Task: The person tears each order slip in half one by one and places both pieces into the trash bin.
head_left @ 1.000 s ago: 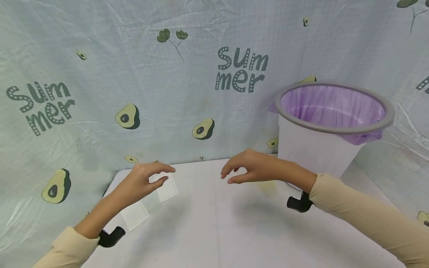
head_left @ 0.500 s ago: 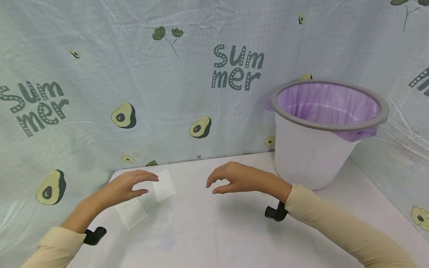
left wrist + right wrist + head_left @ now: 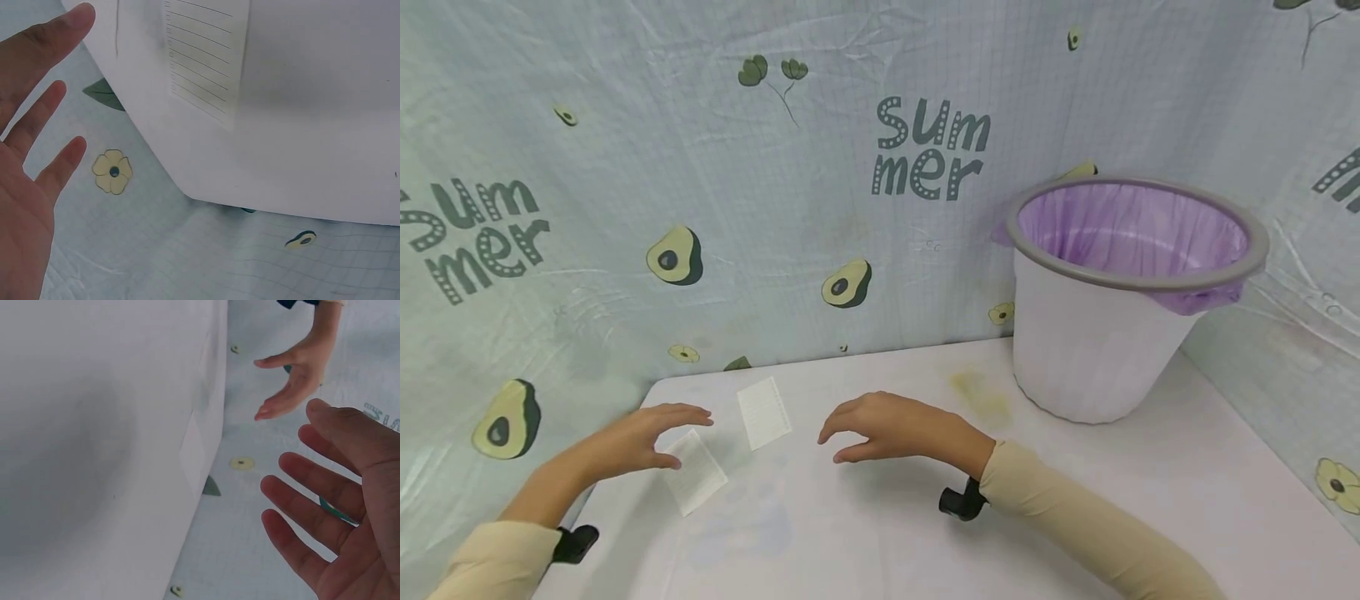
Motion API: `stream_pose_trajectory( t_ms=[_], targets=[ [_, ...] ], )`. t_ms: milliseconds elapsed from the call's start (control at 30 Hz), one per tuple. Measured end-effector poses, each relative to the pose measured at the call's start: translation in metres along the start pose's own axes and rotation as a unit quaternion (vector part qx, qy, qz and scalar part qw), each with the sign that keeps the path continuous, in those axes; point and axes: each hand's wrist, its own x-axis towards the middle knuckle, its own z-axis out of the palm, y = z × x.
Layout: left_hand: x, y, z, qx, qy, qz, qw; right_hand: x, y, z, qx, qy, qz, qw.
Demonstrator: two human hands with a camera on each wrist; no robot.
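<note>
Papers [image 3: 764, 414] (two sheets) lie on the table [image 3: 820, 517].

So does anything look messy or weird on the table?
Yes: a faint yellow patch marks the white tabletop beside the white grey-rimmed bin, and a pale bluish smudge lies nearer the person. Both look odd against white; I can't tell what made them.

Paper sheets [image 3: 764, 414] left, bin [image 3: 1082, 350] right — both on table [image 3: 842, 558], curtain [image 3: 760, 183] behind
</note>
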Motion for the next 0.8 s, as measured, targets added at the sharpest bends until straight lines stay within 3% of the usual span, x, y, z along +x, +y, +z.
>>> stream_pose_trajectory(
  t_ms=[200, 467, 800],
  targets=[
    [-0.011, -0.007, 0.008, -0.016, -0.012, -0.034, 0.9992, 0.015, -0.006, 0.010, -0.014, -0.002, 0.000, 0.9999],
    [-0.014, -0.011, 0.012, -0.008, -0.003, -0.028, 0.9996, 0.027, -0.010, 0.018, -0.022, 0.010, -0.001, 0.9997],
    [-0.017, -0.007, 0.013, -0.050, -0.032, -0.080, 0.9950, 0.040, -0.014, 0.031, -0.015, 0.007, 0.003, 0.9999]
  ],
)
